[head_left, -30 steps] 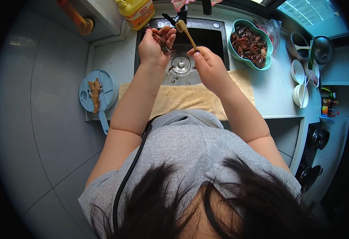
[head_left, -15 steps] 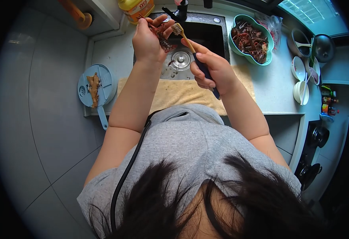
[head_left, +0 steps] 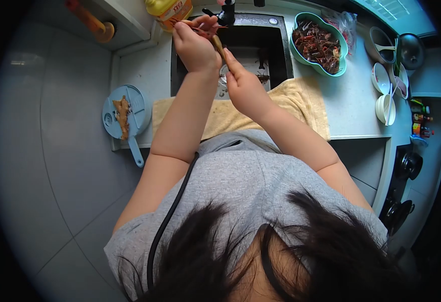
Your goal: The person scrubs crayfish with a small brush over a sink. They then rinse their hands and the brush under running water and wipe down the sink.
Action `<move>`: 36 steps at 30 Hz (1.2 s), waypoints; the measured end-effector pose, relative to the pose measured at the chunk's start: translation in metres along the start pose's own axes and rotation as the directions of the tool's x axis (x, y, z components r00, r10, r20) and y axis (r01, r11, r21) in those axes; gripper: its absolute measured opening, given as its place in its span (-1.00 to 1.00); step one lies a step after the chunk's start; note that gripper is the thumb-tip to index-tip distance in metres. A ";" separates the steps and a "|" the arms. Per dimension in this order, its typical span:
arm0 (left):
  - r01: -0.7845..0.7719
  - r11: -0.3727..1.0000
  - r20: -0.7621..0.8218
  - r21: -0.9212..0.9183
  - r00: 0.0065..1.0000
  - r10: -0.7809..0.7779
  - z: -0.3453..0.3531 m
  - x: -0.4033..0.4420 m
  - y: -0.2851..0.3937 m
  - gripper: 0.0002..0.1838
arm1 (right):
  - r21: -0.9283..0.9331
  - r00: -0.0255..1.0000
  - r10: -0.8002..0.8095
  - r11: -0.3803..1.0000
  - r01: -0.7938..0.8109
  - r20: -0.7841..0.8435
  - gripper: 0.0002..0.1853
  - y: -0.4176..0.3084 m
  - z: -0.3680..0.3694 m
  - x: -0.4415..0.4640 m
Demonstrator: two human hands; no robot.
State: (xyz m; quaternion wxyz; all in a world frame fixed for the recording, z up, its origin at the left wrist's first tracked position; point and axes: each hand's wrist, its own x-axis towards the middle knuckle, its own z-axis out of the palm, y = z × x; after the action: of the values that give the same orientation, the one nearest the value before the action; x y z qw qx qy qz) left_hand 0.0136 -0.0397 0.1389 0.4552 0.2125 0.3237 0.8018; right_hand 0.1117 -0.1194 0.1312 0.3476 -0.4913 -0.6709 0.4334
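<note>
Over the sink [head_left: 287,55], my left hand [head_left: 196,49] is closed around a crayfish [head_left: 206,33]; reddish parts of it show above the palm, and the rest is hidden by the fingers. My right hand [head_left: 245,89] grips a brush [head_left: 218,46] with a wooden neck. The brush's head reaches in at the crayfish, its bristles out of sight, and the dark handle is covered by my hand. To the right of the sink, a green scalloped bowl [head_left: 294,49] holds a heap of crayfish [head_left: 317,46].
A yellow towel [head_left: 301,108] lies along the counter's front edge. On the left rests a light-blue grater [head_left: 139,113] with a ginger root [head_left: 122,118] on it. A yellow jug [head_left: 167,9] stands behind. Bowls [head_left: 381,78], a pan [head_left: 410,50] and bottles [head_left: 420,118] are at right.
My right hand has turned over and moved the brush left against the crayfish. My left hand has tilted, hiding more of the crayfish. The view has shifted slightly.
</note>
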 end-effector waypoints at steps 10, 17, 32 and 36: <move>-0.546 0.598 0.541 0.587 0.814 0.213 -0.042 0.001 -0.034 -0.81 | 0.627 0.691 0.335 0.292 -0.723 0.641 -0.62 0.012 -0.026 0.025; -0.393 0.408 0.477 0.824 0.869 -0.127 -0.025 0.010 -0.008 -0.79 | 0.638 0.641 0.201 0.088 -0.765 0.741 -0.64 0.017 -0.032 0.028; -0.334 0.255 0.404 0.907 0.858 -0.316 -0.038 0.025 -0.026 -0.77 | 0.588 0.590 0.070 -0.237 -0.773 0.804 -0.86 0.040 -0.022 0.019; -0.594 0.232 0.638 0.770 0.717 -0.282 -0.034 -0.003 -0.019 -0.74 | 0.571 0.570 0.091 -0.265 -0.777 0.817 -0.76 0.034 -0.022 0.019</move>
State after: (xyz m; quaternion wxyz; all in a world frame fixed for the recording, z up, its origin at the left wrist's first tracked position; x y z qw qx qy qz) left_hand 0.0045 -0.0459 0.1008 0.2148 0.7500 0.5272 0.3369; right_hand 0.1385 -0.0914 0.1086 0.1960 -0.1869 0.0349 0.9620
